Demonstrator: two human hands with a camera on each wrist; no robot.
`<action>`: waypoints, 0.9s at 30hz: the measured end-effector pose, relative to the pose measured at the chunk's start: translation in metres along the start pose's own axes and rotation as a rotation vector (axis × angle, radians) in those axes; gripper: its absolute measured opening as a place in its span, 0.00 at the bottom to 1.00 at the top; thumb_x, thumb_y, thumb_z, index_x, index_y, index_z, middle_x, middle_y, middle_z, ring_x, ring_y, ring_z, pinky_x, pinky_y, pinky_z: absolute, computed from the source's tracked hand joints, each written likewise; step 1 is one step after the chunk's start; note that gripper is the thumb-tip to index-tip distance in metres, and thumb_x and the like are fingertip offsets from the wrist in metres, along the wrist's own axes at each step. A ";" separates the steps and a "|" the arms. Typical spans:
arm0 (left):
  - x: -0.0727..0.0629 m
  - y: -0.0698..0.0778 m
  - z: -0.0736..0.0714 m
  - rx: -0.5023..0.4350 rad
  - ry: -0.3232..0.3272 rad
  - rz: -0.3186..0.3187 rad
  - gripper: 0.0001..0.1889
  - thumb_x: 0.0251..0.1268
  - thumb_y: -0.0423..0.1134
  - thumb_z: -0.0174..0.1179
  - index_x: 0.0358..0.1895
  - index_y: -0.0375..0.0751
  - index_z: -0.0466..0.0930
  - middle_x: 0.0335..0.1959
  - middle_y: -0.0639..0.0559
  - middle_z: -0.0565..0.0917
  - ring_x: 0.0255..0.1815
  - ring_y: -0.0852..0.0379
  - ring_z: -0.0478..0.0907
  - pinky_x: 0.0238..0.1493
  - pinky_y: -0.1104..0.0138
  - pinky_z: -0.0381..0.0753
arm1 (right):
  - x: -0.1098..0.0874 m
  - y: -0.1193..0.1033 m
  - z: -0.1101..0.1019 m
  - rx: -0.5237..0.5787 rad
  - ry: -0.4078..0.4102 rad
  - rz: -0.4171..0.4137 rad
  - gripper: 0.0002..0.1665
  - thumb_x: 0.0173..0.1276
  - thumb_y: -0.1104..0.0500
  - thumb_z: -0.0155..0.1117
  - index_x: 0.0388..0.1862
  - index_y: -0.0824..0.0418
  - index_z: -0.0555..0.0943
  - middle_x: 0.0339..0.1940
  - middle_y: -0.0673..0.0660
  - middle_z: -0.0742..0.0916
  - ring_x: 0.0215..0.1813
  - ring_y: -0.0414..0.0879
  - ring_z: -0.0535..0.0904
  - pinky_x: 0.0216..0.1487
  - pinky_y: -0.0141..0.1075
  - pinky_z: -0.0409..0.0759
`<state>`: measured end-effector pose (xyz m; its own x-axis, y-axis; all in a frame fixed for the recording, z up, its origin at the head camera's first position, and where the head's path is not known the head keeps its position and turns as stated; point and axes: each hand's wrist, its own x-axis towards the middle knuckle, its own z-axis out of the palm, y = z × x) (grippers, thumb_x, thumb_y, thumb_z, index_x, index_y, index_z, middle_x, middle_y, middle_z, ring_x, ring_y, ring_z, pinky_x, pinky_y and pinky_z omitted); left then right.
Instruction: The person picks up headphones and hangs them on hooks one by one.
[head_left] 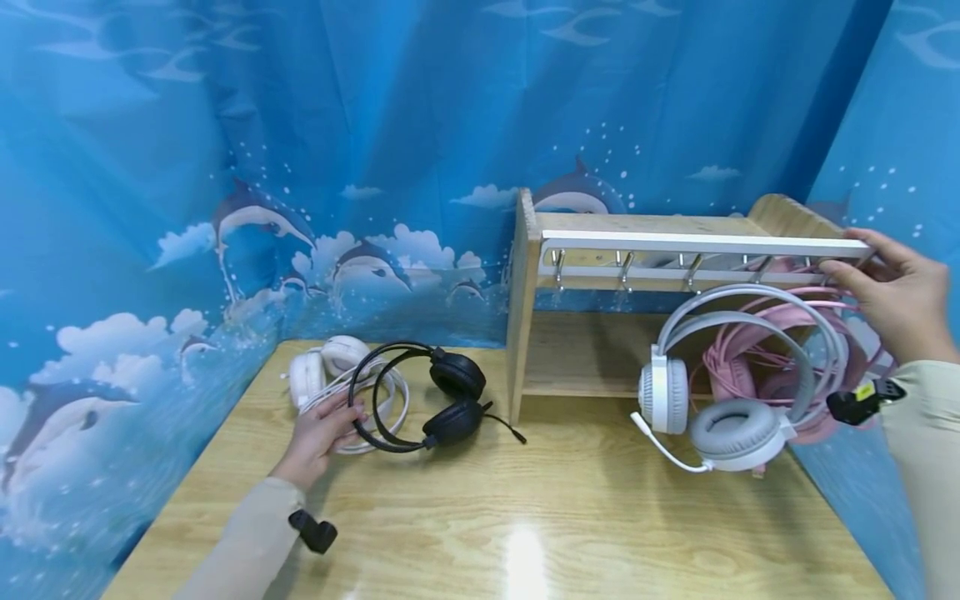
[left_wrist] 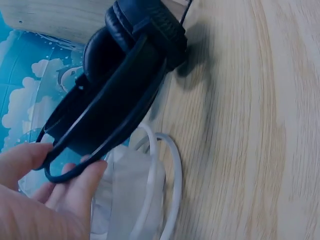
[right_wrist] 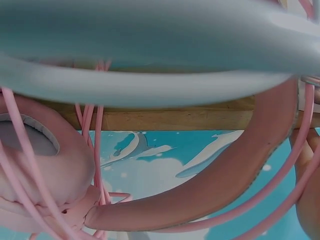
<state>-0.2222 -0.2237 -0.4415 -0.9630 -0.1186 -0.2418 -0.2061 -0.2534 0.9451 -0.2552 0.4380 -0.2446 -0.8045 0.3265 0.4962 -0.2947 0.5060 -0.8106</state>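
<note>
A black headset (head_left: 457,377) with a boom microphone is held by its headband in my left hand (head_left: 321,435). In the left wrist view, thumb and fingers pinch the band's end, and the ear cups point away from the hand. Partly behind it on the table lies a white headset (head_left: 307,380) with a coiled cable. My right hand (head_left: 903,287) grips the right end of the wooden rack (head_left: 522,333), thumb in front by the hook rail (head_left: 675,243). Below that hand hang a white-and-grey headset (head_left: 663,396) and, behind it, a pink headset (right_wrist: 45,165) with its cable.
Several metal hooks (head_left: 626,268) stick out along the rail. The rack has a lower shelf (head_left: 585,350) and stands at the back right of the wooden table (head_left: 420,533). A blue dolphin-print curtain (head_left: 420,125) encloses the back and sides.
</note>
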 end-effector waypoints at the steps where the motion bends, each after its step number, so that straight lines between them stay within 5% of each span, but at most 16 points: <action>1: 0.000 0.001 -0.001 0.007 -0.009 -0.001 0.30 0.65 0.25 0.56 0.70 0.32 0.60 0.34 0.62 0.87 0.32 0.67 0.84 0.35 0.72 0.84 | 0.000 0.000 0.000 0.002 0.000 -0.002 0.27 0.64 0.61 0.64 0.63 0.52 0.77 0.39 0.35 0.82 0.36 0.25 0.78 0.32 0.13 0.74; 5: -0.001 0.005 -0.003 0.065 -0.047 0.036 0.31 0.64 0.24 0.56 0.70 0.26 0.57 0.42 0.57 0.87 0.34 0.66 0.84 0.40 0.70 0.84 | -0.001 0.001 0.001 0.006 0.006 -0.014 0.27 0.64 0.62 0.64 0.63 0.53 0.77 0.37 0.34 0.82 0.35 0.24 0.78 0.31 0.14 0.75; 12: -0.001 0.013 -0.003 0.119 -0.108 0.088 0.31 0.65 0.25 0.57 0.68 0.22 0.57 0.38 0.62 0.86 0.38 0.63 0.84 0.43 0.65 0.84 | -0.001 0.000 0.002 0.029 0.011 -0.009 0.26 0.64 0.63 0.65 0.63 0.54 0.78 0.36 0.34 0.82 0.34 0.24 0.79 0.30 0.14 0.75; 21: -0.008 0.027 0.007 0.203 -0.091 0.126 0.31 0.62 0.27 0.62 0.67 0.24 0.61 0.51 0.45 0.84 0.41 0.64 0.84 0.46 0.62 0.83 | -0.001 0.000 0.002 0.024 0.016 -0.017 0.26 0.64 0.62 0.65 0.62 0.54 0.78 0.35 0.34 0.82 0.34 0.24 0.78 0.30 0.13 0.74; 27: -0.016 0.040 0.012 0.379 -0.124 0.148 0.30 0.62 0.29 0.63 0.67 0.28 0.65 0.58 0.37 0.78 0.41 0.68 0.83 0.45 0.69 0.83 | -0.001 0.001 0.001 0.028 0.015 -0.013 0.26 0.64 0.62 0.65 0.62 0.54 0.78 0.35 0.34 0.82 0.34 0.25 0.78 0.30 0.13 0.75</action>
<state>-0.2174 -0.2206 -0.3968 -0.9959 -0.0046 -0.0908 -0.0906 0.1316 0.9872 -0.2550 0.4367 -0.2462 -0.7928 0.3316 0.5114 -0.3199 0.4878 -0.8122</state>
